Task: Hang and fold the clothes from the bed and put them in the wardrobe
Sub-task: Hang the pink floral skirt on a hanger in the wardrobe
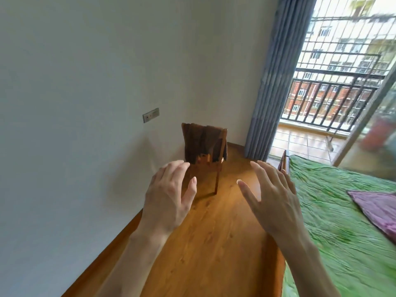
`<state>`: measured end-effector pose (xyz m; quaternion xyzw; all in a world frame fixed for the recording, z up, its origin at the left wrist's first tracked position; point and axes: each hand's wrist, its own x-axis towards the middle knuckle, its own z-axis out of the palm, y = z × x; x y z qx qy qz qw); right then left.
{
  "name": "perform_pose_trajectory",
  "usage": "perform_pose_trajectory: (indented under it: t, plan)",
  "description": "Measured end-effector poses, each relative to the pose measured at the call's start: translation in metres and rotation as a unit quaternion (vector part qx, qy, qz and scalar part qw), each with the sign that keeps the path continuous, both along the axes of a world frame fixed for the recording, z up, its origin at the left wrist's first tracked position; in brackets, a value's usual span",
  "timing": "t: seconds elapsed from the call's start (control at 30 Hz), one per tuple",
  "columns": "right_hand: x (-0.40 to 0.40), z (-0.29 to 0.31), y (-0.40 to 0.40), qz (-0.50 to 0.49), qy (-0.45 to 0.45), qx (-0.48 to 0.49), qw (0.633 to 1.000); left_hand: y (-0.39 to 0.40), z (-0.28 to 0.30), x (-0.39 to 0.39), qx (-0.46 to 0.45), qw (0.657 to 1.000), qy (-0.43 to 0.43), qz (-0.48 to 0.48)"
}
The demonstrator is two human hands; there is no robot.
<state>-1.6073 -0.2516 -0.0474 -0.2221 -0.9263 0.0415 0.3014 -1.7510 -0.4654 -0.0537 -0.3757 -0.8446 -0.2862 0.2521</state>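
My left hand [169, 196] and my right hand [272, 198] are both raised in front of me over the wooden floor, fingers spread and straight, holding nothing. The bed [334, 228] with a crumpled green cover lies along the right. On it, at the right edge, rests a flat purple cloth [379, 209]. A dark brown garment [203, 144] hangs over the back of a wooden chair [216, 179] standing by the wall ahead. No wardrobe shows in this view.
A white wall with a socket plate [151, 115] runs along the left. A blue-grey curtain [272, 82] hangs beside an open glass door to a balcony with a dark railing [327, 103]. A strip of wooden floor [205, 243] runs between wall and bed.
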Motion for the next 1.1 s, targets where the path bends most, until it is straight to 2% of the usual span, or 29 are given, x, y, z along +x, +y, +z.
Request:
perform_pose_trajectory:
  t: [0.3, 0.5, 1.1]
  plan:
    - [-0.043, 0.001, 0.122, -0.056, -0.010, -0.034, 0.998, 0.159, -0.003, -0.080, -0.018, 0.997, 0.006, -0.072]
    - [-0.077, 0.008, 0.203, -0.084, -0.027, -0.015, 0.996, 0.254, -0.006, -0.129, 0.001, 0.995, -0.004, -0.095]
    - [-0.191, 0.001, 0.389, -0.141, -0.055, -0.009, 0.988, 0.462, -0.027, -0.256, 0.008, 0.990, -0.014, -0.137]
